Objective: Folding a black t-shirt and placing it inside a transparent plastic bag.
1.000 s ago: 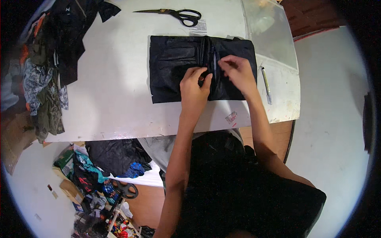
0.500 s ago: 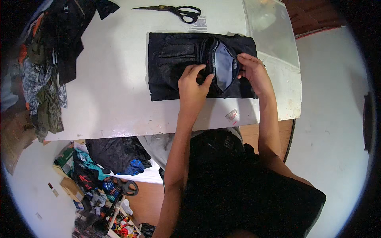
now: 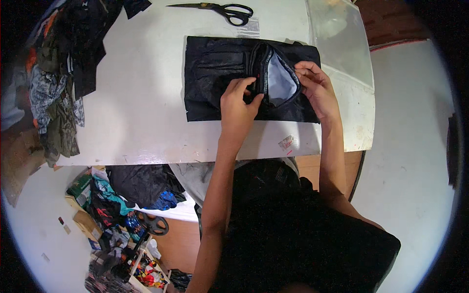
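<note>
A black sewn fabric piece (image 3: 220, 68), shaped somewhat like a cap, lies on a flat black cloth (image 3: 195, 113) on the white table. Its opening gapes toward the right, showing a pale grey lining (image 3: 281, 80) edged by a dark band with light lettering. My left hand (image 3: 239, 105) grips the near left side of the opening between thumb and fingers. At the opening's right edge, my right hand (image 3: 316, 88) pinches the band and holds it away from the left side. What lies under the fingertips is hidden.
Black-handled scissors (image 3: 229, 10) lie at the table's far side. A clear plastic sheet (image 3: 339, 39) covers the far right corner. Piled garments (image 3: 53, 93) hang over the left end. Below the table are more dark fabrics (image 3: 141, 185) and a wooden crate (image 3: 141, 259) of colourful scraps.
My right hand has closed in on the opening's edge and drawn the band a little outward, so the lining shows wider. My left hand keeps its hold.
</note>
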`<state>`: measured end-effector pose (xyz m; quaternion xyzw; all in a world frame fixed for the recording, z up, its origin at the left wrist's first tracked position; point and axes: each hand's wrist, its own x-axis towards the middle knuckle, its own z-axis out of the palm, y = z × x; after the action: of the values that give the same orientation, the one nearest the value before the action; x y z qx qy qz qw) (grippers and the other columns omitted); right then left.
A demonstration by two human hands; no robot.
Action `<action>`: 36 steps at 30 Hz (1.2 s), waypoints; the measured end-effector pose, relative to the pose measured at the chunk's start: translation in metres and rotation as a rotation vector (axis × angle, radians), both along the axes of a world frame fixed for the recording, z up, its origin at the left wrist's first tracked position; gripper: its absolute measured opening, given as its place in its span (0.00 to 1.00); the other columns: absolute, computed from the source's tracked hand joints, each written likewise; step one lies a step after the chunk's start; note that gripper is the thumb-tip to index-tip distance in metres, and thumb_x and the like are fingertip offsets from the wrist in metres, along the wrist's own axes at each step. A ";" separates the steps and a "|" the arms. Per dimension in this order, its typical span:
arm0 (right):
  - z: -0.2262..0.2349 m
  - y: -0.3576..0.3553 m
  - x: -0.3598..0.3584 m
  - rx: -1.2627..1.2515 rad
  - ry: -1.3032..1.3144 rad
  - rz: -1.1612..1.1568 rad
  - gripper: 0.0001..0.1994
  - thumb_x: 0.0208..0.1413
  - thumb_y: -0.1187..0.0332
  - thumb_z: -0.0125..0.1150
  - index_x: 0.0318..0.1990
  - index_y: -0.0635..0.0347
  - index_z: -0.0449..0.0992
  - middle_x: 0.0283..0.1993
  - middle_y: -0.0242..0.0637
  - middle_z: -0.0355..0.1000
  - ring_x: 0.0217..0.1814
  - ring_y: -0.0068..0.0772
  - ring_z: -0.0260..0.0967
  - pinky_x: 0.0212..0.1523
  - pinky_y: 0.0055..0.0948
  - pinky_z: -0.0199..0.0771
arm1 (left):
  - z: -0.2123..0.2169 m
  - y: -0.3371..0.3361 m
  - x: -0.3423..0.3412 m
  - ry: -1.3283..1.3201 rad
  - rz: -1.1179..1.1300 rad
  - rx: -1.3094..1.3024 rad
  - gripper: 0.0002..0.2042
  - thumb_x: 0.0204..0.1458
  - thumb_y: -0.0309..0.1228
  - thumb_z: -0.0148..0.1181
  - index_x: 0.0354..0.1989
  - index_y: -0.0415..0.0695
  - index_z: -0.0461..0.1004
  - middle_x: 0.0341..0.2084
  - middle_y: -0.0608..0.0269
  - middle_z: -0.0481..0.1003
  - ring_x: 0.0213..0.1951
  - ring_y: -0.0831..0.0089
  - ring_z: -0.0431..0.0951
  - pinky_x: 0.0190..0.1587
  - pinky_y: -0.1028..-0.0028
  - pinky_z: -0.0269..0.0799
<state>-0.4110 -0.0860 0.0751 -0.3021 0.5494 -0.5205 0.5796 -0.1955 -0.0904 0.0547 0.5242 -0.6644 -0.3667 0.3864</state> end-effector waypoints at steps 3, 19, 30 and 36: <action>-0.004 0.002 -0.004 -0.023 0.042 0.031 0.09 0.59 0.77 0.59 0.45 0.58 0.80 0.39 0.25 0.76 0.39 0.14 0.69 0.37 0.15 0.67 | 0.002 0.000 -0.002 0.010 -0.002 0.007 0.20 0.41 0.21 0.71 0.46 0.40 0.77 0.39 0.54 0.77 0.34 0.66 0.79 0.32 0.72 0.74; 0.005 0.008 -0.009 -0.075 0.126 0.109 0.17 0.53 0.83 0.58 0.50 0.58 0.80 0.46 0.30 0.77 0.42 0.19 0.72 0.44 0.20 0.74 | -0.002 -0.001 0.000 -0.006 0.000 0.032 0.20 0.43 0.21 0.71 0.47 0.42 0.78 0.38 0.54 0.78 0.34 0.69 0.80 0.31 0.73 0.74; 0.017 0.007 0.003 -0.119 0.223 0.153 0.17 0.56 0.80 0.58 0.53 0.59 0.78 0.51 0.37 0.76 0.47 0.25 0.74 0.49 0.25 0.76 | -0.003 0.000 0.001 0.001 0.012 0.050 0.17 0.45 0.22 0.69 0.47 0.42 0.78 0.37 0.54 0.78 0.33 0.69 0.79 0.32 0.74 0.73; 0.046 0.017 -0.001 -0.268 0.167 0.225 0.15 0.61 0.73 0.60 0.55 0.64 0.75 0.55 0.42 0.75 0.55 0.32 0.74 0.54 0.28 0.74 | -0.003 -0.003 0.002 0.038 0.044 0.047 0.10 0.51 0.28 0.66 0.40 0.38 0.78 0.34 0.54 0.77 0.29 0.66 0.77 0.30 0.72 0.71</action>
<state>-0.4117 -0.0692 0.1207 -0.4784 0.4841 -0.4940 0.5411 -0.1936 -0.0935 0.0522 0.5405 -0.6365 -0.3834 0.3947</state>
